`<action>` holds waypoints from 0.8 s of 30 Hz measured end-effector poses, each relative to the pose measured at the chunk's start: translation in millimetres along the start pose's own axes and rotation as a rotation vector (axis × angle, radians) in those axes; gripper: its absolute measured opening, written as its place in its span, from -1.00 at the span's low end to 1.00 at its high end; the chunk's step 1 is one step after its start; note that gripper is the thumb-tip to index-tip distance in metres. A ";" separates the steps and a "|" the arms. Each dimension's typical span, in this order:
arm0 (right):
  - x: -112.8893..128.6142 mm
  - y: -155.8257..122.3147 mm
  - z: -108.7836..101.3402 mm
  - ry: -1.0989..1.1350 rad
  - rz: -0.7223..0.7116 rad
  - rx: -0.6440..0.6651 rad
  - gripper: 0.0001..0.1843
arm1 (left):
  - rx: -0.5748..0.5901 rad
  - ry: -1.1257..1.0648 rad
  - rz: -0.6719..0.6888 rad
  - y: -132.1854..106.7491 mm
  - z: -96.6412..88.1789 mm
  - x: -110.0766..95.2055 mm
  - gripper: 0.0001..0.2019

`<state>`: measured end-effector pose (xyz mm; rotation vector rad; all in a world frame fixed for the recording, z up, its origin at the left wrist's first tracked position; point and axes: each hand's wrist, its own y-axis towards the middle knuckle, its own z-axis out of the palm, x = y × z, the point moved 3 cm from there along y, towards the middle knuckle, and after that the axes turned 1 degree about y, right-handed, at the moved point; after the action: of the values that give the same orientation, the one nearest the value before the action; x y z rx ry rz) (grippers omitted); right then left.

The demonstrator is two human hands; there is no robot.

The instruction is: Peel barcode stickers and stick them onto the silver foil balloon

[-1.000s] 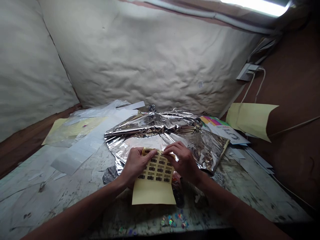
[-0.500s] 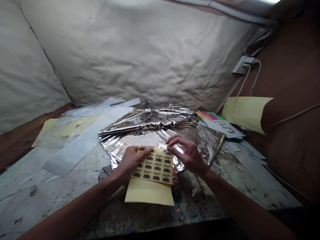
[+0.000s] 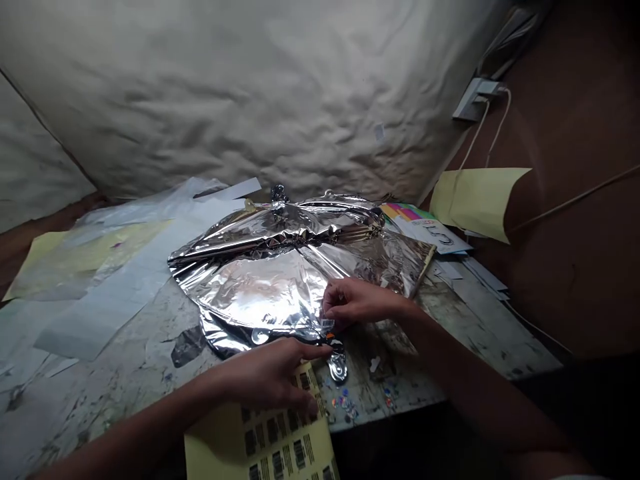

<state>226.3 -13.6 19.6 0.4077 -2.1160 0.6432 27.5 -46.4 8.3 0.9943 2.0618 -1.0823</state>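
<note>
A silver foil balloon [image 3: 265, 287], flat and creased, lies on the worktable before me. My left hand [image 3: 273, 377] holds a yellow sheet of barcode labels [image 3: 280, 440] under its thumb, low at the table's front edge. The index finger of that hand stretches out to the balloon's near edge, by its silver tail [image 3: 338, 367]. My right hand [image 3: 353, 301] is closed in a pinch over the same edge. A small barcode label [image 3: 327, 324] shows at its fingertips, against the foil; whether it is stuck down I cannot tell.
Clear plastic film and white paper strips [image 3: 115, 293] cover the left side. Printed cards [image 3: 435, 233] and papers lie at the right, beside a hanging yellow sheet [image 3: 475, 200]. A power socket [image 3: 477, 99] with cables is on the right wall. Glitter bits [image 3: 345, 405] lie near the front edge.
My right hand has brought a label from the sheet down to the balloon's near edge. The sheet has dropped lower in my left hand, whose index finger now reaches to the foil.
</note>
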 end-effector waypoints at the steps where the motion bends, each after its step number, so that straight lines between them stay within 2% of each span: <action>1: 1.1 0.4 0.1 -0.050 -0.006 -0.007 -0.86 | 0.004 0.001 0.000 -0.8 -0.7 -1.5 -0.20; 6: 5.4 2.1 5.3 -0.363 -0.067 -0.153 -0.94 | 0.017 0.029 0.006 -2.4 -3.5 -5.3 -0.21; 10: 3.3 -3.1 -2.8 -0.503 -0.124 -0.291 -0.70 | 0.042 0.015 0.004 -2.1 -2.8 -2.0 -0.19; 11: 2.4 -5.0 -6.3 -0.500 -0.141 -0.253 -0.67 | 0.028 0.006 0.020 -1.9 -3.1 -1.1 -0.20; 15: 2.9 -11.7 -12.6 -0.430 -0.253 0.099 -0.78 | 0.028 -0.058 0.065 -0.3 -4.0 4.3 -0.18; 20: 8.6 -10.3 -10.8 -0.437 -0.356 0.111 -0.85 | 0.061 -0.156 0.098 -0.6 -9.4 9.2 -0.18; 24: 11.7 -10.1 -6.2 -0.445 -0.364 0.150 -0.71 | 0.037 -0.221 0.105 -3.6 -18.6 10.1 -0.19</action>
<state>228.7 -18.8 35.2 1.0751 -2.3220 0.5305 16.1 -28.4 11.0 0.9446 1.7993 -1.1260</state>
